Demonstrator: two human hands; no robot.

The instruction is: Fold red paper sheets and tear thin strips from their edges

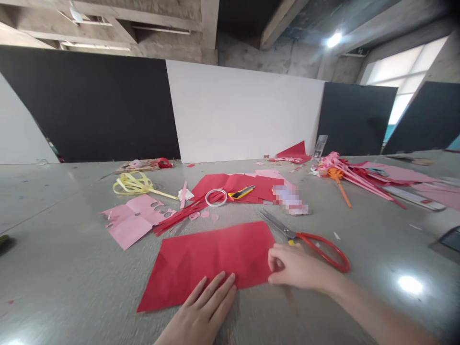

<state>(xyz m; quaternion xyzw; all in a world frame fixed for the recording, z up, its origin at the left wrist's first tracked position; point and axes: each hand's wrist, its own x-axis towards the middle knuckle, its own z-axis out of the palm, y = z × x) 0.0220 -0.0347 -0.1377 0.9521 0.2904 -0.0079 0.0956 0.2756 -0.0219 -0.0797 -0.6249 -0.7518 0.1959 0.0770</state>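
A wide piece of red paper (212, 249) lies on the grey table close in front of me. My left hand (203, 309) rests flat on its lower edge, fingers spread a little. At the paper's right edge is my right hand (298, 266), thumb and forefinger bent toward each other around the edge; whether they pinch the paper is hard to make out. Scissors with red handles (323, 249) lie just beyond my right hand, blades pointing away to the left. Behind the paper are thin red strips (176, 220) and a white ring of tape (216, 198).
A yellow cutter (242, 192) lies on more red paper (230, 182). Pink paper with cut holes (134, 218) and a yellow looped strip (134, 183) are at left. Pink paper flowers (332, 165) stand back right, before a white panel (247, 115).
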